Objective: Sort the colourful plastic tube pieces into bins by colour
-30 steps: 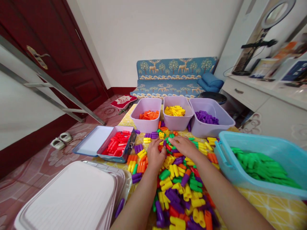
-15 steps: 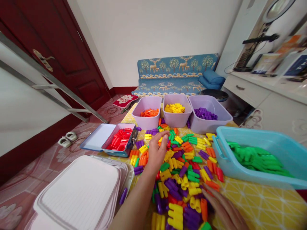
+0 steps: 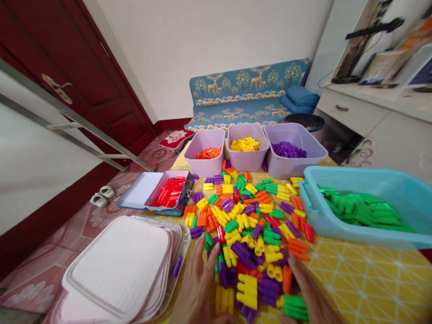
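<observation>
A heap of plastic finger-shaped building pieces (image 3: 248, 252) in yellow, purple, orange, green and red spreads over the table, many joined side by side. At the near left edge of the heap is my left hand (image 3: 197, 281), fingers apart, holding nothing that I can see. My right hand (image 3: 310, 290) lies along the heap's right side, fingers stretched out beside an orange piece (image 3: 286, 279) and a green block of pieces (image 3: 295, 307). Whether either hand touches the pieces I cannot tell for sure.
Behind the heap stand lilac bins with orange (image 3: 205, 166), yellow (image 3: 248, 159) and purple pieces (image 3: 297, 168). A blue tub (image 3: 357, 229) of green pieces is at right. At left sit a hinged box (image 3: 165, 208) of red pieces and stacked lids (image 3: 118, 265).
My left hand has drawn back from the far middle of the heap to its near left edge. My right hand has shifted slightly; the view has tilted a little.
</observation>
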A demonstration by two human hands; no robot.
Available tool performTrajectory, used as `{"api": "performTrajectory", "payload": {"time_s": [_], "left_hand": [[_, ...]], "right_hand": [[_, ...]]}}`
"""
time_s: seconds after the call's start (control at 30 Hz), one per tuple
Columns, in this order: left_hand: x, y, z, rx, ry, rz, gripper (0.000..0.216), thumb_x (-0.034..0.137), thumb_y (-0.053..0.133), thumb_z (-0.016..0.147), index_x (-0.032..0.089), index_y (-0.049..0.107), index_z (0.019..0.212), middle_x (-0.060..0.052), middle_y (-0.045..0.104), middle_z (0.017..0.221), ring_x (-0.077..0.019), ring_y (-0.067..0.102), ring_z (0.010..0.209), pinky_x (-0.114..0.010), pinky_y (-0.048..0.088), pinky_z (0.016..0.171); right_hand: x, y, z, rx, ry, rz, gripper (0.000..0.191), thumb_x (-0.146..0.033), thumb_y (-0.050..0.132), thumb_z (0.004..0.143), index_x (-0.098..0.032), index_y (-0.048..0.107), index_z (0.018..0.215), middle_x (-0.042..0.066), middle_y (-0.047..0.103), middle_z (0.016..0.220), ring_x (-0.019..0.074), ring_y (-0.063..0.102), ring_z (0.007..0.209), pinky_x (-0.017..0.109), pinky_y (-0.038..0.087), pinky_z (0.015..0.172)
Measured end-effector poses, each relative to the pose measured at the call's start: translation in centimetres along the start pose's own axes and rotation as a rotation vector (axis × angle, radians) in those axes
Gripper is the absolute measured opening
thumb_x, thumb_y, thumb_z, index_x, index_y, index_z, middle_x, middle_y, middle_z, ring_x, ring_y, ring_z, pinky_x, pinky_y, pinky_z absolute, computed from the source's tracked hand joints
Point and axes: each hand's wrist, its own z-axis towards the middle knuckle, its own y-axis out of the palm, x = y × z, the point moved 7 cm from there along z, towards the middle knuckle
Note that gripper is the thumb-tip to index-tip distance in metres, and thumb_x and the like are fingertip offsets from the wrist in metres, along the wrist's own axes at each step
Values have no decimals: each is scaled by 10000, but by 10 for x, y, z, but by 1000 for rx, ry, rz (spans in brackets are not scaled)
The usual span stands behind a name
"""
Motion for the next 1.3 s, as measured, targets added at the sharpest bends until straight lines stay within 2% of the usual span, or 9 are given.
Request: {"api": "performTrajectory", "payload": {"time_s": [0.1, 0.3, 0.57, 0.77, 0.93, 1.0, 1.1, 1.17, 1.3], "left_hand": [[1, 22, -7, -26, -5, 4, 1201, 317, 835, 507, 275, 150, 1493, -155, -12, 1578, -440, 111, 1420, -589, 314, 1075], [18, 33, 33, 9, 18, -157, 954, 338, 746, 665, 289, 233, 1468, -125, -17, 1580, -386, 169, 1424, -555, 343, 1072], [33, 24, 97, 33, -38, -458, 811, 45, 587, 598, 249, 438, 1368, -94, 389, 1439, -282, 362, 1345, -458, 326, 1117], [39, 12, 158, -28, 13, -535, 727, 22, 562, 630, 195, 488, 1332, -113, 444, 1396, -251, 381, 1339, -414, 330, 1121], [21, -5, 185, -21, 20, -316, 776, 167, 695, 702, 206, 390, 1413, -166, 357, 1469, -313, 319, 1378, -501, 309, 1105], [12, -14, 185, -32, -6, -213, 749, 213, 702, 724, 190, 399, 1409, -185, 360, 1467, -321, 341, 1367, -499, 317, 1096], [3, -32, 169, -96, 5, -59, 610, 247, 663, 772, 185, 479, 1351, -160, 493, 1376, -296, 448, 1294, -447, 376, 1060], [-2, -45, 148, -179, -8, 76, 568, 244, 669, 762, 231, 521, 1310, -124, 583, 1274, -286, 537, 1196, -421, 431, 998], [-20, -69, 94, -347, -187, 376, 302, 225, 627, 781, 223, 657, 1081, -106, 662, 1026, -274, 623, 996, -394, 484, 864]], "right_hand": [[-10, -2, 29, -71, 1, 66, 877, -242, 573, 769, -210, 111, 1513, 93, 240, 1553, 322, 394, 1339, 427, 473, 1007], [-23, 5, 70, -58, 29, 307, 781, -215, 542, 820, -263, 143, 1490, 84, 229, 1550, 286, 272, 1407, 484, 374, 1088], [-21, 2, 119, 58, 261, 703, 568, -332, 533, 864, -276, 345, 1397, 84, 402, 1456, 258, 396, 1334, 460, 353, 1095], [-6, -13, 180, 87, 309, 827, 565, -398, 605, 828, -256, 428, 1346, 73, 457, 1416, 256, 393, 1329, 481, 290, 1117], [1, -31, 213, 183, 224, 863, 572, -418, 599, 844, -246, 407, 1355, 98, 443, 1429, 237, 415, 1320, 441, 354, 1084], [-1, -41, 213, 210, 198, 785, 555, -410, 589, 852, -244, 415, 1353, 100, 431, 1440, 242, 400, 1333, 443, 366, 1076], [-13, -51, 198, 186, 85, 543, 450, -377, 565, 869, -258, 494, 1297, 79, 462, 1418, 249, 409, 1323, 470, 339, 1096], [-26, -49, 176, 118, -36, 380, 398, -340, 560, 874, -264, 533, 1263, 69, 492, 1392, 249, 420, 1313, 481, 332, 1102], [-45, -32, 115, -26, -253, 234, 401, -255, 552, 872, -273, 537, 1273, 64, 489, 1401, 240, 428, 1311, 436, 415, 1054]]}}
